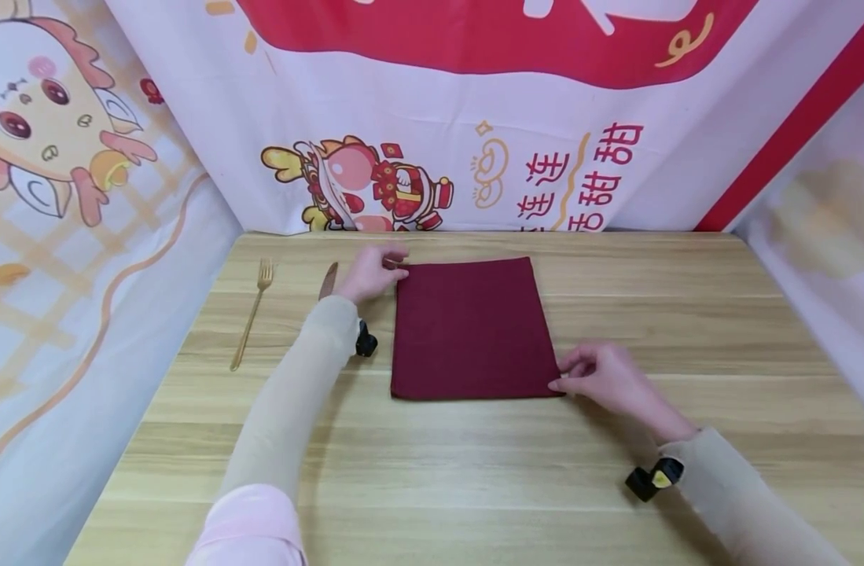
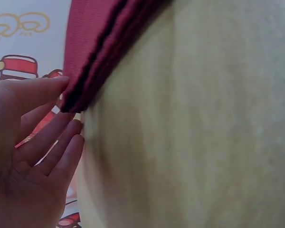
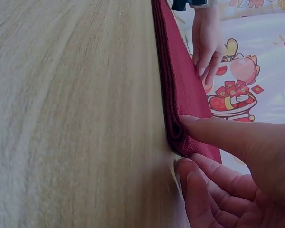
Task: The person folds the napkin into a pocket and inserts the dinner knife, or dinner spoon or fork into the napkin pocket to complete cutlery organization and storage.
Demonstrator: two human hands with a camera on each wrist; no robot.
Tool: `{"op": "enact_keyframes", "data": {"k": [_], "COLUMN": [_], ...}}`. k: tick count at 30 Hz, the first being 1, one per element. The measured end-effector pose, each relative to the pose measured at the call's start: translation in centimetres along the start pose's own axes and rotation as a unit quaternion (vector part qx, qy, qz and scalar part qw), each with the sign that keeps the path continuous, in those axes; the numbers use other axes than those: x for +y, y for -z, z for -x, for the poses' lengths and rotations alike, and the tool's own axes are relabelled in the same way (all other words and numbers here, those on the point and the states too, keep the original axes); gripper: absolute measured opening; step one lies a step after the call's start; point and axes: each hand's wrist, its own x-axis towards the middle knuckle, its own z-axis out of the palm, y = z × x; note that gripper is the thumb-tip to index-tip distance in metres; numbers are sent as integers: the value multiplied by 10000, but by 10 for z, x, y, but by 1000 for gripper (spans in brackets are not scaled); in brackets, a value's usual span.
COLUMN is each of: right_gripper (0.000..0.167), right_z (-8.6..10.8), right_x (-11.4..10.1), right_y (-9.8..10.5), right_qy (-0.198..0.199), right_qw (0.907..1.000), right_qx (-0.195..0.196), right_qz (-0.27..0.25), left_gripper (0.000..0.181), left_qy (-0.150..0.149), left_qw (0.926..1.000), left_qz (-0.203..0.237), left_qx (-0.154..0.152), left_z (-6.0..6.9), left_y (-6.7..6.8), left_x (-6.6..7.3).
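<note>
Sleeves (image 1: 283, 417) reach over the wooden table (image 1: 460, 479), where the folded burgundy cloth (image 1: 474, 330) lies flat. Left hand (image 1: 373, 273) pinches its far-left corner, right hand (image 1: 608, 379) its near-right; uneven pulling at these 2 corners could skew the stacked layers. Left-arm movement might nudge the adjacent knife (image 1: 329, 281).

Beige sleeves (image 1: 283, 413), a pink garment (image 1: 251, 523) and black wrist cameras (image 1: 365, 341) are worn.
</note>
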Motion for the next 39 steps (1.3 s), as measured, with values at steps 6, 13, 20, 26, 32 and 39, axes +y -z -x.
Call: {"op": "enact_keyframes", "data": {"k": [6, 13, 20, 26, 32, 39], "right_gripper": [24, 20, 14, 10, 9, 11], "right_z": [1, 1, 0, -2, -3, -6], "right_x": [0, -3, -3, -2, 0, 1], "right_y": [-1, 0, -2, -3, 0, 15], "right_qy": [-78, -199, -172, 121, 58, 30], "right_qw": [9999, 9995, 9995, 9999, 9992, 9988], "right_qx": [-61, -157, -176, -66, -87, 41], "right_qz": [-80, -199, -183, -84, -382, -488], "left_gripper": [35, 29, 20, 15, 15, 11], "left_qy": [59, 27, 49, -102, -10, -96], "left_qw": [9997, 9974, 9973, 9987, 9999, 9999], "left_qz": [-251, -722, -714, -466, -76, 89], "left_qx": [-15, 18, 134, 178, 128, -48], "left_z": [-3, -8, -8, -2, 5, 10], "left_y": [-6, -9, -9, -7, 0, 6], "left_x": [-2, -1, -2, -8, -5, -6]}}
